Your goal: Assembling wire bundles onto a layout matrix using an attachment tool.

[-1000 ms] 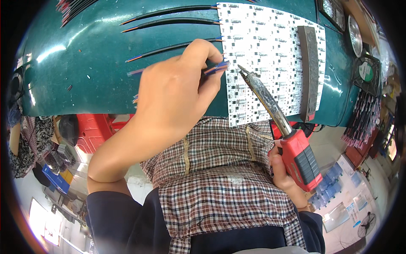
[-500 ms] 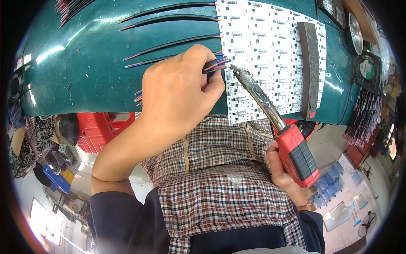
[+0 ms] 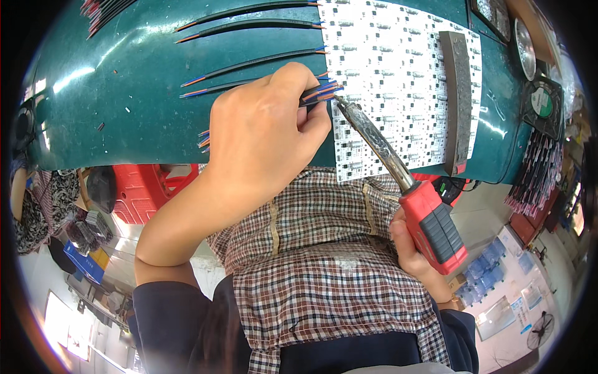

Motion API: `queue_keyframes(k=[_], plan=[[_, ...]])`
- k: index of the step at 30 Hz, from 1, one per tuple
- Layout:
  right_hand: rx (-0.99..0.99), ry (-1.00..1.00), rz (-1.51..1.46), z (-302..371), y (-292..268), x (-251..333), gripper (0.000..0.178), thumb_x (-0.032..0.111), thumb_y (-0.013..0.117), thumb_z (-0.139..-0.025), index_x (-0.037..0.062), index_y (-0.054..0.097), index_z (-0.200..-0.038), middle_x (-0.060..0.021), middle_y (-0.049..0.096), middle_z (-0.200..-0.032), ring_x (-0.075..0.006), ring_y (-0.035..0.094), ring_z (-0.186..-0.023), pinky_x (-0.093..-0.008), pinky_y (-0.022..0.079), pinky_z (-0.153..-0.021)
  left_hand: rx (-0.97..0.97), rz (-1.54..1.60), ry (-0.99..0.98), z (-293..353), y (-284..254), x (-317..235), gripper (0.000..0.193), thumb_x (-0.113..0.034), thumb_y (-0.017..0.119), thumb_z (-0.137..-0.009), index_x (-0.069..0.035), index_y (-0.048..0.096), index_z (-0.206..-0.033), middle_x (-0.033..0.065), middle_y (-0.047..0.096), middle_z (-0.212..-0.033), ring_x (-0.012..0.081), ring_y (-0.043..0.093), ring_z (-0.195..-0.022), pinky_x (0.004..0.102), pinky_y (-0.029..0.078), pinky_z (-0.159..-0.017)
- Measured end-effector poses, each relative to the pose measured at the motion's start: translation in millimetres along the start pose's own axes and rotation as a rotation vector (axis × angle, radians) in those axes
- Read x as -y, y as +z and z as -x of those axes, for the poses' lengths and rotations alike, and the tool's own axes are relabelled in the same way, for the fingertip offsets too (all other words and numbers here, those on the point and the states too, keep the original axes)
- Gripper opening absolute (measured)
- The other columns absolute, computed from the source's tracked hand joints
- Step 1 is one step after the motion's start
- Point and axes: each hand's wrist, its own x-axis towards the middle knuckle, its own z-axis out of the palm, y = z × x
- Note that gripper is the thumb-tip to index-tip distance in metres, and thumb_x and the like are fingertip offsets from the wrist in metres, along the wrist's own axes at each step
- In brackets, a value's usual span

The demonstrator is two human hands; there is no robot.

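My left hand is closed around a bundle of black cables whose blue and orange wire ends stick out past my fingers, at the left edge of a white circuit board panel. In my right hand is a soldering iron with a red and black handle. Its dark tip lies close against the wire ends; whether they touch I cannot tell. Several single black cables lie on the green table to the left, their right ends at the panel's edge.
A grey metal bar lies across the right part of the panel. On the right stand a small black fan and a hanging bunch of wires. A red plastic stool is below the green table's near edge.
The soldering iron has shifted slightly left, bringing its tip nearer the wire ends. My left hand has barely moved and still grips the bundle.
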Motion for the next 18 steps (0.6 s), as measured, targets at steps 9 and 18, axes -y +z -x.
queue_keyframes(k=[9,18], plan=[[0.007,0.101,-0.053,7.1,-4.5,1.8,0.025,0.001,0.076,-0.072,-0.0014,0.07,-0.096,-0.0164,0.069,-0.09,-0.0313,0.07,-0.073,-0.0364,0.058,-0.066,0.008,-0.003,0.005,-1.5,-0.7,1.0,0.011,-0.008,0.075,-0.079,-0.004,0.067,-0.087,0.0032,0.062,-0.065,0.01,0.059,-0.056,0.0257,0.047,-0.053],[0.058,0.083,-0.032,5.5,-4.5,-0.1,0.023,0.001,0.076,-0.071,-0.001,0.069,-0.093,-0.0156,0.067,-0.087,-0.0301,0.068,-0.07,-0.0355,0.056,-0.061,0.071,0.051,-0.02,-4.6,-5.6,1.9,0.012,-0.005,0.073,-0.078,-0.003,0.07,-0.089,0.004,0.061,-0.067,0.0084,0.058,-0.06,0.0233,0.048,-0.056]])
